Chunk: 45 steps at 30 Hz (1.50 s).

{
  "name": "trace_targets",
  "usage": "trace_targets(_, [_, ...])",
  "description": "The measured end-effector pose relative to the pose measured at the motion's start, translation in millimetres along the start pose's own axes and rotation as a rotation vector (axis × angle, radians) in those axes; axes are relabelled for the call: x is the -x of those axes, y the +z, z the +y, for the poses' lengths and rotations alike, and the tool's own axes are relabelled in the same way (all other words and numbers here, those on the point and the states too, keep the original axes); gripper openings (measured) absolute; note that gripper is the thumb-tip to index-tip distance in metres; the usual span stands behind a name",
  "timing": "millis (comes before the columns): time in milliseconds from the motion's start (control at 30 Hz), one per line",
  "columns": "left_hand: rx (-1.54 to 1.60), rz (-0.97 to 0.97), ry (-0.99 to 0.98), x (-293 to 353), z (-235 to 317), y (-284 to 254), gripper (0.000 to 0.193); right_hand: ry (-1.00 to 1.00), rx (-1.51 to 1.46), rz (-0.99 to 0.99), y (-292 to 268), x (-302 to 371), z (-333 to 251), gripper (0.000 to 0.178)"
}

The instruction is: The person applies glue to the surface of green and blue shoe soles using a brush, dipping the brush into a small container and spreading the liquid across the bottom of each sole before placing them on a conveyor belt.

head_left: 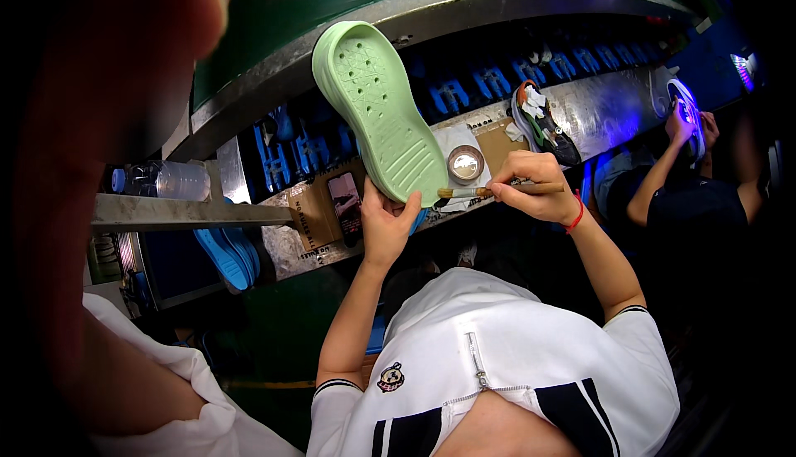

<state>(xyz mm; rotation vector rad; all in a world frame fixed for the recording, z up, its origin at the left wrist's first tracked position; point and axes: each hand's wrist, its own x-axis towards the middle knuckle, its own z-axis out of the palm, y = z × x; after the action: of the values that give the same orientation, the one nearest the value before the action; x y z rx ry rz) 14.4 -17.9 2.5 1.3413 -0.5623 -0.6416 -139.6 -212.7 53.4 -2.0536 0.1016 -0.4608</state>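
My left hand (385, 229) grips the near end of a pale green shoe sole (373, 101), its thumb along the edge. The sole is tilted, its holed and ridged inner face toward me. In my right hand (531, 183) is a brush (471, 193) with a wooden handle, pinched between the fingers. Its bristle tip is at the sole's near right edge; whether it touches is hard to tell. Just beyond the brush stands a small round tin (465, 163) of shiny liquid on white paper. A smartphone (345, 202) lies left of the sole on cardboard.
A dark shoe (545, 123) stuffed with paper lies on the metal bench (593, 109). Blue clamps (491, 82) line the back. Blue soles (228, 254) and a plastic bottle (182, 181) are at left, by a metal bar (199, 213). A co-worker (680, 175) handles a shoe at right.
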Motion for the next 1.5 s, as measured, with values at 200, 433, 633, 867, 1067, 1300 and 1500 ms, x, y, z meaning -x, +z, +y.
trace_targets(200, [0.008,-0.011,0.002,0,0,2,0.047,-0.025,-0.03,-0.015,0,-2,-1,0.005])
trace_targets(433, [-0.037,0.007,0.016,3,5,5,0.047,-0.047,-0.009,0.003,-4,3,4,0.005])
trace_targets(633, [-0.003,0.008,0.012,2,2,2,0.047,-0.008,0.013,0.005,-6,1,1,0.004])
trace_targets(867, [-0.016,-0.007,0.005,2,5,3,0.048,-0.075,-0.071,-0.05,2,0,2,0.004])
trace_targets(1067, [-0.038,-0.009,0.017,2,6,2,0.047,-0.033,-0.014,-0.001,-2,1,1,0.005])
trace_targets(1300, [-0.02,-0.03,0.022,-3,12,5,0.046,-0.055,-0.019,0.004,-5,4,1,0.004])
trace_targets(1500, [0.052,-0.132,0.007,-24,35,1,0.057,0.131,-0.519,0.449,-25,35,-5,0.01])
